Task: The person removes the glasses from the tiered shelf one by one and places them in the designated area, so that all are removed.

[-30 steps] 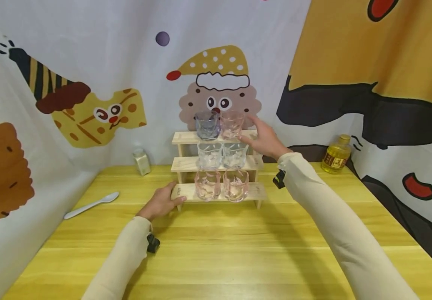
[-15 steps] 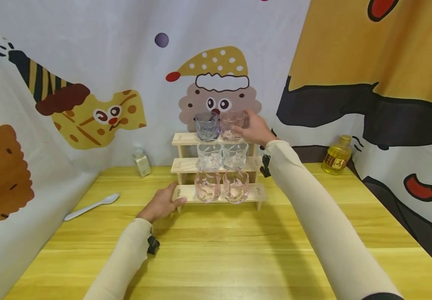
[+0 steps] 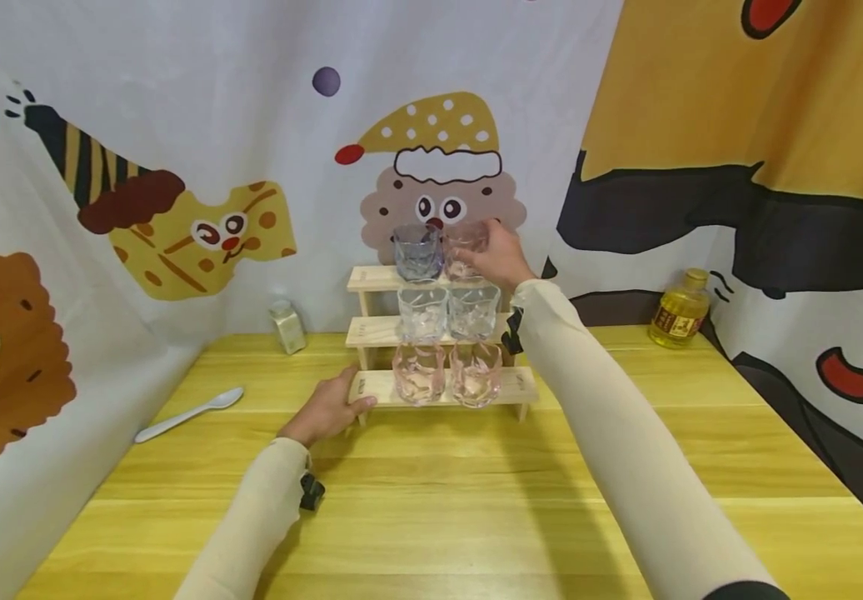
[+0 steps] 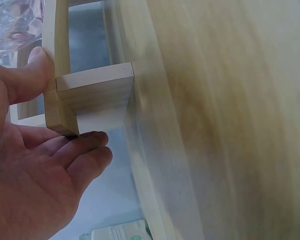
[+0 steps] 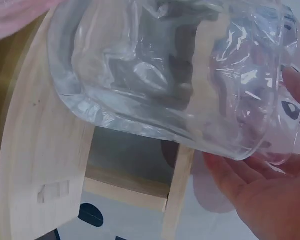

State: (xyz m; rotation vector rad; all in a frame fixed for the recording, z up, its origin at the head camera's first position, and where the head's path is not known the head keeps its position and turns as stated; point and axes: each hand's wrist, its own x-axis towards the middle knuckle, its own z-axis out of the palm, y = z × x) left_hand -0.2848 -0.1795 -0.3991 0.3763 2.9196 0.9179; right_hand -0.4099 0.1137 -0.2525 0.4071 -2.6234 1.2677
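Note:
A three-tier wooden stand (image 3: 371,332) holds glass tumblers in pairs. My left hand (image 3: 326,408) grips the left end of its lowest shelf; in the left wrist view the thumb lies on the board (image 4: 62,110) and the fingers are at its other side. At the top right, my right hand (image 3: 505,254) holds a pinkish tumbler (image 3: 467,237), thumb in front. Beside that stands a blue-grey tumbler (image 3: 418,254). Clear tumblers (image 3: 422,312) fill the middle tier, pink ones (image 3: 419,375) the lowest. In the right wrist view a clear tumbler (image 5: 155,70) partly covers the held one.
A white spoon (image 3: 188,414) lies at the left of the wooden table (image 3: 431,517). Near the back stands a small jar (image 3: 286,327). An oil bottle (image 3: 679,310) is at the back right. A printed curtain (image 3: 251,100) hangs close behind the stand.
My right hand has moved left from the pinkish tumbler's right side and closed round it. The left hand keeps its grip on the lowest shelf.

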